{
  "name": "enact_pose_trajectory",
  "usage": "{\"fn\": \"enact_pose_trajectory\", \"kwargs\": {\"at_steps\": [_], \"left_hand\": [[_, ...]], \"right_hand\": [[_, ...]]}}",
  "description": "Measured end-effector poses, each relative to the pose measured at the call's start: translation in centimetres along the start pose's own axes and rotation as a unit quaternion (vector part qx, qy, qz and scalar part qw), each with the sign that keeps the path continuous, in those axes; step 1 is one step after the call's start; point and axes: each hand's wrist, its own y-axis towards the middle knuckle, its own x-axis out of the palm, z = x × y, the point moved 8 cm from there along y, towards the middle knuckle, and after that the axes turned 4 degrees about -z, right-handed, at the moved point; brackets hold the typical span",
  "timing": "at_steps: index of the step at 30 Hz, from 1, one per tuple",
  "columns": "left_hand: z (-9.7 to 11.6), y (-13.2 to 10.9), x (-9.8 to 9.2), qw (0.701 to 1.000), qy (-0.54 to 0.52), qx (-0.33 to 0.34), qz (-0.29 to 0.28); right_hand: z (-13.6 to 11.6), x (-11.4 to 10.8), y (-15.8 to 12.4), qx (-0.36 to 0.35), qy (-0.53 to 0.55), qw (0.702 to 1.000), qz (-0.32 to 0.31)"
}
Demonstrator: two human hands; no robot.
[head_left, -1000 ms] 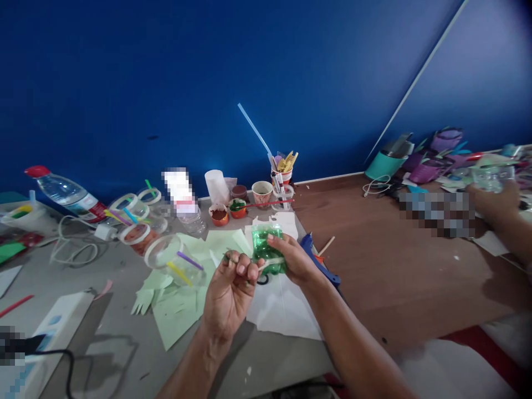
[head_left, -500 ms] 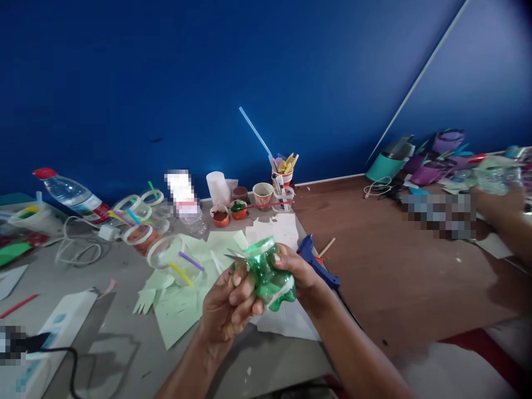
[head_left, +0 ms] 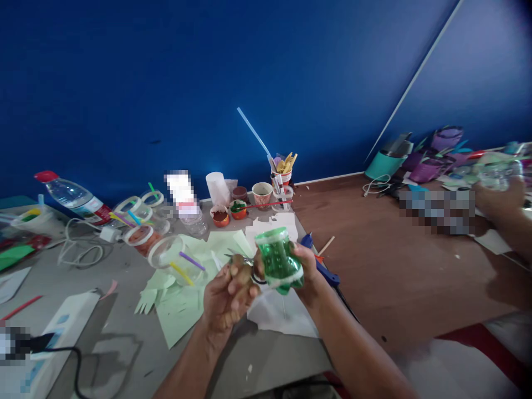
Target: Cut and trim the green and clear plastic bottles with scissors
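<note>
Green bottle piece (head_left: 279,260) has swung more upright and a touch right since half a second ago, when it was tipped over. Biggest thing around is the blue wall (head_left: 166,83), then the brown tabletop (head_left: 399,277) and the grey one (head_left: 124,338) butted up next to it. Light green paper (head_left: 172,324) is spread on the grey side, with a red-capped bottle (head_left: 75,194) leaning further back. Over on the far right a co-worker's hand (head_left: 494,197) has some clear plastic. Blue glue gun (head_left: 328,274) sits just past the right hand (head_left: 306,263), and that hand is wrapped around the green piece, holding it above the white paper (head_left: 282,318). Left hand (head_left: 230,288) is just left of it, fingers curled by the loose end of a pale strip (head_left: 293,278) on the piece's lower part; can't tell if they're actually pinching it. Scissors (head_left: 248,259) poke out behind those fingers, honestly no clue whether they're held or lying there.
</note>
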Motion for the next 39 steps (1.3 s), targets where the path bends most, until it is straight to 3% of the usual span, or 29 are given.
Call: {"fn": "enact_pose_trajectory", "kwargs": {"at_steps": [4,7,12,18,21,26,30,36,39], "left_hand": [[2.3,0.0,-3.1,0.981,-0.017,0.092,0.168],[2.9,-0.5,-5.1,0.950,-0.014,0.125,0.284],[3.3,-1.1,-7.0,0.911,0.019,0.173,0.373],[3.4,-1.2,-7.3,0.907,0.092,0.155,0.382],[2.9,-0.8,-6.6,0.915,0.138,0.136,0.355],[3.1,-0.2,-5.0,0.904,0.253,0.189,0.289],[3.1,-0.4,-5.4,0.899,0.283,0.191,0.275],[3.7,-1.1,-6.3,0.849,0.391,0.176,0.308],[3.7,-1.0,-6.1,0.845,0.410,0.165,0.302]], "right_hand": [[-1.3,-1.9,-0.1,-0.004,-0.042,0.996,0.083],[-2.3,-3.4,-0.6,-0.029,-0.065,0.984,0.162],[-2.8,-3.9,-1.0,-0.060,-0.130,0.969,0.202],[-3.2,-3.8,-0.8,-0.071,-0.160,0.964,0.199],[-3.3,-3.9,-0.7,-0.066,-0.160,0.964,0.202],[-2.8,-3.5,-0.4,-0.037,-0.188,0.966,0.176],[-2.5,-3.5,-0.3,-0.039,-0.190,0.964,0.184],[-3.1,-3.4,-0.2,-0.067,-0.225,0.948,0.213],[-3.4,-3.5,-0.4,-0.078,-0.262,0.935,0.227]]}}
